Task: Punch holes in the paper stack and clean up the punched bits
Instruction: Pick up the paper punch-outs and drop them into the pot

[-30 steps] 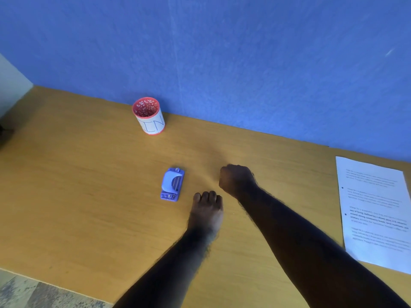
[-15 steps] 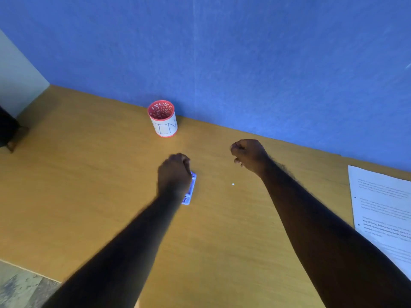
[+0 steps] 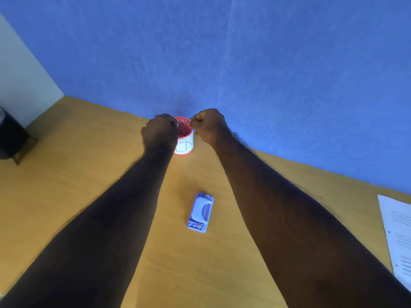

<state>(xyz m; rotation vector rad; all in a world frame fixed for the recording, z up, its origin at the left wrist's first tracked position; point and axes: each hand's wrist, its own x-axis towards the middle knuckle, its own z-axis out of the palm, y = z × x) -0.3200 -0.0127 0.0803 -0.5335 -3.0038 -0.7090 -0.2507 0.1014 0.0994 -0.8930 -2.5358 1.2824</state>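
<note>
Both hands have moved up-frame to the cup (image 3: 184,135): left hand (image 3: 160,132) and right hand (image 3: 209,125) hold a closed grip, contents hidden. Bits presumably ready to drop. Punch (image 3: 200,212) lies mid-surface; paper stack (image 3: 398,236) right edge.

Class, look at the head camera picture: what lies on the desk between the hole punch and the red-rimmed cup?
Nothing: in the head view, the wooden desk is bare between the hole punch and the cup.

Bare table (image 3: 222,263) around hole punch (image 3: 200,212)
</note>
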